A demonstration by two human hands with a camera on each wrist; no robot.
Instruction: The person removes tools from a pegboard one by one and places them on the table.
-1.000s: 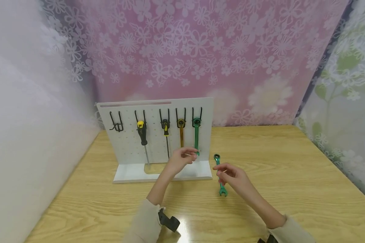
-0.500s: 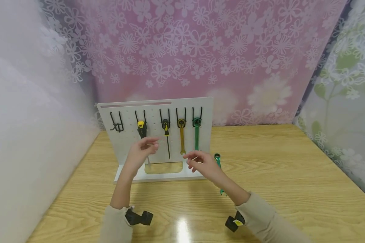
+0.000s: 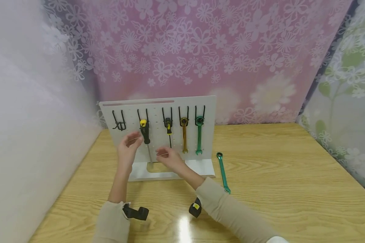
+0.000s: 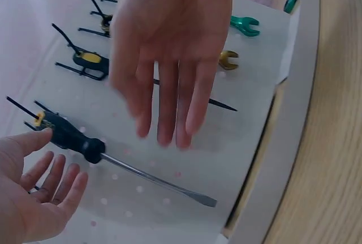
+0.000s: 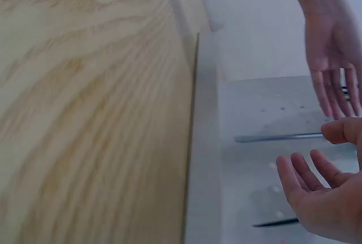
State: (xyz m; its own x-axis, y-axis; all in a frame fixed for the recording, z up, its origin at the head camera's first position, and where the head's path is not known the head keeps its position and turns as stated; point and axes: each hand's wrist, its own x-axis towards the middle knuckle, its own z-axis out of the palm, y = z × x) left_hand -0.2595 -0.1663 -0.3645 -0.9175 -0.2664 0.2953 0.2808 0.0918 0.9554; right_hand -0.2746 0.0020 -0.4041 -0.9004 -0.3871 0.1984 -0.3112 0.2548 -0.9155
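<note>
My left hand is beside the large black-and-yellow screwdriver hanging on the white pegboard; its fingers are loosely bent. In the left wrist view a fingertip of the left hand overlaps the top of the handle, and the long flat blade points down. The right hand, with nothing in it, is in front of the board's lower middle, below the small screwdriver. In the right wrist view the right hand has its fingers apart, between the two screwdriver blades.
A gold wrench and a green wrench hang on the board's right hooks. The far-left hook carries nothing. Another green wrench lies on the wooden table, right of the board.
Both hands have moved left along the board. The left hand has gone from the green wrench to the large screwdriver; the right hand has left the green wrench on the table.
</note>
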